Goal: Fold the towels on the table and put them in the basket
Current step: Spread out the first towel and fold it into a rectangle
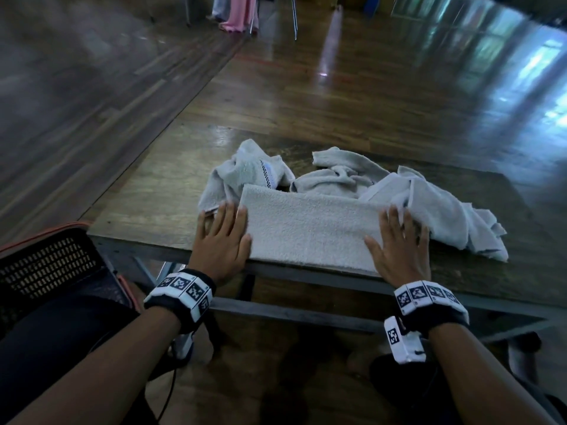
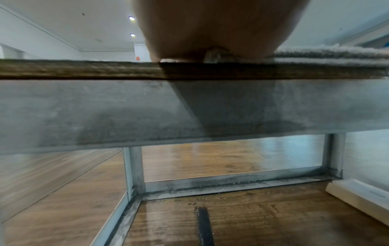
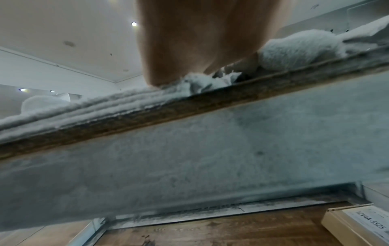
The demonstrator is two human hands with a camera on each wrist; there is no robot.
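Two hands lie flat on one folded towel [image 1: 310,228] at the near edge of the table [image 1: 147,191]. The left hand [image 1: 222,240] rests with straight, spread fingers on the left end of this towel, partly on the bare wood beside it. The right hand [image 1: 399,243] presses with straight fingers on the right end. Neither hand grasps anything; both are only laid on the cloth.

The folded towel is a long rectangle, parallel to the near edge and reaching almost to it. In the right wrist view its layers [image 3: 88,106] show as several stacked bands on the table edge, maybe three or four, but the picture is too blurred to count them surely.

Behind the folded one, three more towels lie unfolded. One crumpled towel [image 1: 245,173] with a checked band is toward the far left and touches the far left corner of the folded one. A second crumpled towel [image 1: 337,173] is in the middle, further back. A third loose towel [image 1: 445,216] spreads toward the right edge, and the right fingertips touch it.

The black mesh basket [image 1: 46,265] with orange rim stands lower, beside the near left corner of the table, at the person's left.
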